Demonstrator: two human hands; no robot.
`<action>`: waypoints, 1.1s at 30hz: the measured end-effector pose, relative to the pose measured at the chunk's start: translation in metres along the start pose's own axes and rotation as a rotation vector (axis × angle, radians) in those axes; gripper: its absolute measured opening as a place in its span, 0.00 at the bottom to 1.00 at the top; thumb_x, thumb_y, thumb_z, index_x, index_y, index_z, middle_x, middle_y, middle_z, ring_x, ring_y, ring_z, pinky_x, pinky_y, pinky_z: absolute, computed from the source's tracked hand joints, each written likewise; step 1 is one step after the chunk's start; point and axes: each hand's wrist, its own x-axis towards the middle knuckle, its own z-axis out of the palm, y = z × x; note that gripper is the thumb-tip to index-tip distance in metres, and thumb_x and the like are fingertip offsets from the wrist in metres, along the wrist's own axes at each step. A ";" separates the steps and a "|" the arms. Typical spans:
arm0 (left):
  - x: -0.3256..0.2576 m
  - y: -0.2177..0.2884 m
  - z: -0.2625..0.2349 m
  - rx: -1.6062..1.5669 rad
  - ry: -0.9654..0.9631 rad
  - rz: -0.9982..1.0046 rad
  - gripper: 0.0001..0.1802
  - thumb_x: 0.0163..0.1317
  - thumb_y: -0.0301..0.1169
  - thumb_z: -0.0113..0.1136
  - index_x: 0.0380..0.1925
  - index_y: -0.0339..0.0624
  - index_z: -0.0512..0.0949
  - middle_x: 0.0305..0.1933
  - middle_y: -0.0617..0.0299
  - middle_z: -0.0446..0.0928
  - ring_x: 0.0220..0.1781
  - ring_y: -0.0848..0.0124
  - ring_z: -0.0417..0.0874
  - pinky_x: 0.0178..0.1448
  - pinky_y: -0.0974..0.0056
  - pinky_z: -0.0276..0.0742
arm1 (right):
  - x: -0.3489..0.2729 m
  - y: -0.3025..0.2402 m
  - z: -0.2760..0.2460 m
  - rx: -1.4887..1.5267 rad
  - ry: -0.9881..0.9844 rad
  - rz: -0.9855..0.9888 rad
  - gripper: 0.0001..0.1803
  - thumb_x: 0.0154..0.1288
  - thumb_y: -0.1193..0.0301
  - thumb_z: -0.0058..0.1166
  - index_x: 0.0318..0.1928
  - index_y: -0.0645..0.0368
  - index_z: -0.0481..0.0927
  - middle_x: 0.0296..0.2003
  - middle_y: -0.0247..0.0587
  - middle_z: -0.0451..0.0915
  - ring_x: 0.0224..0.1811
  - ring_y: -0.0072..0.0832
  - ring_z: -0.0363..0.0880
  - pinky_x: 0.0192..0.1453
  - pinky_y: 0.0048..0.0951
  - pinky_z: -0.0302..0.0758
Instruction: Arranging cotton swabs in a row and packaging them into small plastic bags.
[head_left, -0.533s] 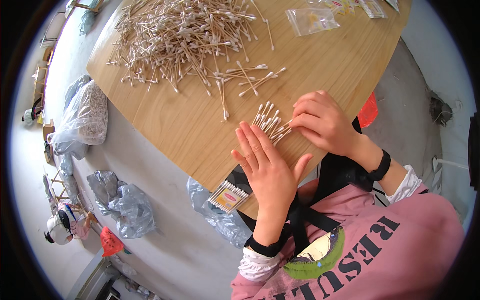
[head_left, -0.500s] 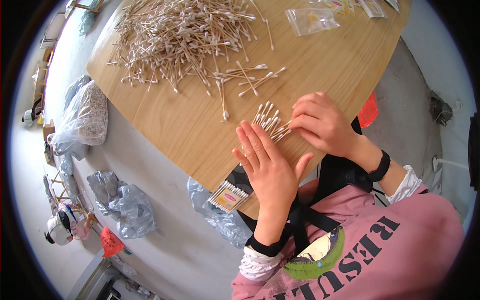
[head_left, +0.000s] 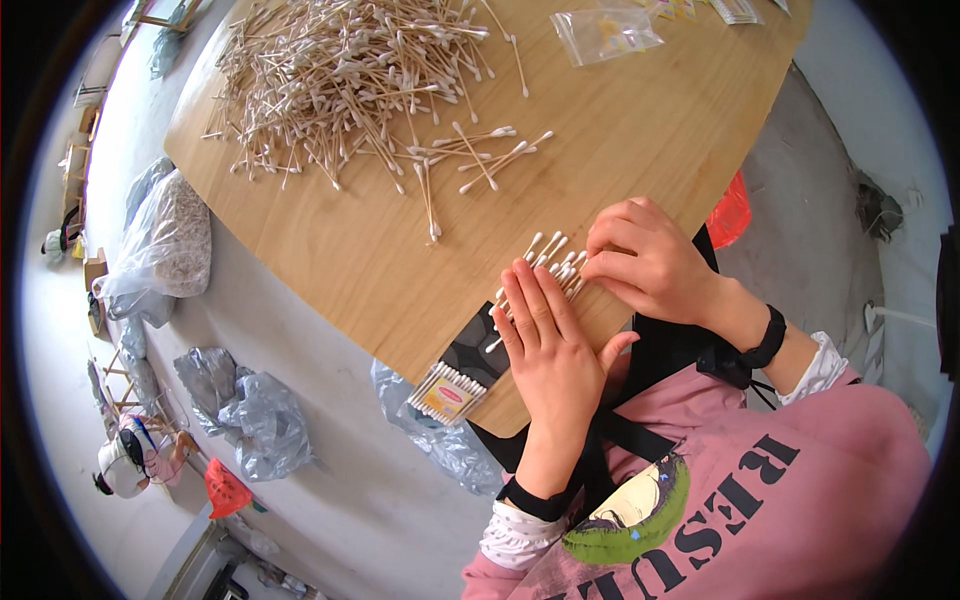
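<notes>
My left hand (head_left: 550, 345) lies flat with its fingers stretched out over a small bunch of cotton swabs (head_left: 553, 248), partly hiding them. Their white tips stick out past my fingertips. At the right end of this bunch, my right hand (head_left: 640, 258) has its fingers pinched together on a cotton swab, mostly hidden by the fingertips. A dark patterned flat pad (head_left: 474, 345) lies just left of my left hand. Beside it, at the table edge, sits a packed row of cotton swabs (head_left: 447, 393) with a yellow and white label.
A large heap of loose cotton swabs (head_left: 340, 75) covers the far left of the wooden table (head_left: 330, 265), with several strays nearer me. Clear plastic bags (head_left: 607, 38) lie at the far edge. Filled plastic bags (head_left: 265, 415) stand on the floor, left, where another person (head_left: 135, 460) sits.
My left hand has slid right along with the bunch of swabs, uncovering more of the dark pad. My right hand stays pinched at the bunch's right end. The view has shifted slightly.
</notes>
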 end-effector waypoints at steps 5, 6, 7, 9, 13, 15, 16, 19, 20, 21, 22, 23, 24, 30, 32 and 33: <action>-0.002 -0.001 0.001 -0.018 -0.012 -0.001 0.69 0.53 0.75 0.51 0.73 0.21 0.49 0.80 0.34 0.44 0.84 0.44 0.40 0.82 0.42 0.34 | -0.002 -0.002 0.000 0.024 -0.007 0.041 0.08 0.54 0.75 0.65 0.35 0.54 0.81 0.40 0.32 0.78 0.50 0.34 0.76 0.53 0.37 0.70; -0.003 -0.001 0.001 -0.019 -0.020 0.004 0.69 0.53 0.75 0.51 0.73 0.21 0.49 0.80 0.34 0.44 0.84 0.44 0.40 0.82 0.42 0.34 | -0.001 -0.002 -0.001 0.023 -0.007 0.041 0.08 0.54 0.75 0.65 0.35 0.54 0.81 0.40 0.32 0.78 0.50 0.34 0.76 0.53 0.37 0.70; -0.003 -0.001 0.001 -0.019 -0.027 0.010 0.68 0.54 0.75 0.51 0.73 0.21 0.49 0.80 0.34 0.44 0.84 0.44 0.40 0.82 0.42 0.34 | -0.001 -0.002 -0.001 0.021 -0.017 0.045 0.08 0.55 0.75 0.65 0.35 0.54 0.81 0.40 0.32 0.78 0.50 0.34 0.76 0.53 0.37 0.70; -0.003 -0.002 0.001 -0.013 -0.021 0.013 0.68 0.54 0.75 0.51 0.73 0.20 0.49 0.80 0.33 0.45 0.84 0.44 0.41 0.82 0.42 0.34 | 0.000 -0.003 -0.002 0.018 -0.025 0.047 0.08 0.55 0.76 0.65 0.35 0.54 0.81 0.40 0.32 0.78 0.50 0.34 0.76 0.53 0.37 0.70; -0.003 -0.001 0.003 -0.007 0.001 0.007 0.69 0.54 0.75 0.51 0.73 0.19 0.49 0.80 0.32 0.45 0.83 0.43 0.41 0.82 0.42 0.34 | 0.001 -0.003 0.001 0.019 0.003 0.055 0.08 0.54 0.76 0.65 0.35 0.55 0.81 0.41 0.33 0.78 0.51 0.35 0.76 0.54 0.37 0.70; 0.006 -0.003 0.000 -0.012 0.023 0.007 0.69 0.54 0.75 0.50 0.73 0.19 0.48 0.79 0.32 0.45 0.83 0.43 0.41 0.82 0.43 0.35 | 0.004 -0.003 0.004 0.005 0.030 0.056 0.08 0.54 0.76 0.65 0.36 0.55 0.81 0.41 0.34 0.78 0.51 0.36 0.76 0.53 0.37 0.71; 0.011 -0.005 -0.002 -0.018 0.045 0.007 0.69 0.55 0.75 0.49 0.73 0.19 0.48 0.79 0.31 0.45 0.83 0.43 0.41 0.82 0.43 0.35 | 0.007 -0.002 0.008 -0.020 0.084 0.067 0.09 0.54 0.75 0.65 0.36 0.56 0.80 0.40 0.34 0.77 0.50 0.36 0.76 0.53 0.37 0.71; 0.024 -0.010 0.000 -0.011 0.080 0.023 0.69 0.56 0.76 0.46 0.73 0.18 0.47 0.79 0.31 0.46 0.83 0.43 0.42 0.82 0.43 0.35 | 0.015 0.000 0.013 -0.053 0.152 0.095 0.09 0.54 0.75 0.65 0.36 0.57 0.79 0.40 0.35 0.77 0.50 0.36 0.76 0.53 0.38 0.72; 0.026 -0.012 -0.001 0.036 0.069 0.022 0.69 0.57 0.76 0.44 0.73 0.18 0.47 0.79 0.30 0.46 0.83 0.43 0.42 0.82 0.44 0.36 | 0.017 0.001 0.013 -0.051 0.171 0.106 0.09 0.54 0.76 0.64 0.37 0.57 0.80 0.41 0.36 0.78 0.50 0.37 0.76 0.54 0.38 0.72; 0.027 -0.012 -0.001 0.038 0.071 0.022 0.69 0.57 0.76 0.44 0.73 0.18 0.47 0.79 0.30 0.46 0.83 0.43 0.42 0.82 0.44 0.36 | 0.018 0.002 0.012 -0.050 0.173 0.105 0.09 0.54 0.76 0.64 0.37 0.57 0.80 0.41 0.36 0.78 0.50 0.37 0.76 0.54 0.38 0.72; 0.027 -0.013 0.000 0.034 0.075 0.019 0.68 0.56 0.76 0.45 0.73 0.19 0.47 0.79 0.31 0.47 0.83 0.43 0.42 0.82 0.44 0.36 | 0.020 0.003 0.010 -0.013 0.179 0.128 0.09 0.55 0.78 0.64 0.38 0.58 0.80 0.43 0.37 0.78 0.51 0.39 0.76 0.56 0.39 0.72; 0.026 -0.012 0.001 0.030 0.078 0.016 0.67 0.56 0.75 0.46 0.73 0.20 0.48 0.79 0.31 0.47 0.83 0.43 0.42 0.82 0.44 0.37 | 0.020 0.003 0.008 0.024 0.185 0.152 0.10 0.55 0.81 0.63 0.39 0.59 0.81 0.44 0.39 0.78 0.53 0.40 0.76 0.57 0.39 0.72; 0.023 -0.011 0.002 0.030 0.077 0.017 0.67 0.56 0.75 0.46 0.73 0.20 0.48 0.79 0.31 0.47 0.83 0.43 0.42 0.82 0.44 0.37 | 0.018 0.003 0.005 0.025 0.185 0.154 0.10 0.55 0.81 0.63 0.39 0.59 0.81 0.44 0.39 0.78 0.53 0.40 0.76 0.57 0.39 0.72; -0.001 0.000 0.000 0.018 -0.009 0.079 0.65 0.56 0.73 0.49 0.73 0.23 0.52 0.80 0.36 0.48 0.83 0.46 0.45 0.82 0.44 0.39 | 0.002 0.006 -0.003 0.029 0.193 0.195 0.11 0.57 0.83 0.61 0.41 0.60 0.81 0.45 0.40 0.79 0.52 0.40 0.76 0.57 0.38 0.74; 0.001 -0.003 0.000 0.010 -0.011 0.083 0.65 0.56 0.73 0.49 0.73 0.23 0.52 0.80 0.36 0.48 0.83 0.46 0.45 0.82 0.44 0.38 | -0.001 0.005 -0.003 0.009 0.222 0.200 0.10 0.56 0.81 0.61 0.39 0.60 0.80 0.43 0.39 0.79 0.50 0.41 0.78 0.55 0.40 0.74; 0.003 -0.005 -0.001 0.002 -0.017 0.084 0.65 0.56 0.73 0.49 0.73 0.23 0.52 0.80 0.37 0.48 0.83 0.46 0.45 0.82 0.44 0.38 | 0.000 0.004 -0.003 0.009 0.223 0.198 0.10 0.56 0.81 0.61 0.39 0.60 0.80 0.43 0.39 0.79 0.50 0.41 0.78 0.55 0.40 0.74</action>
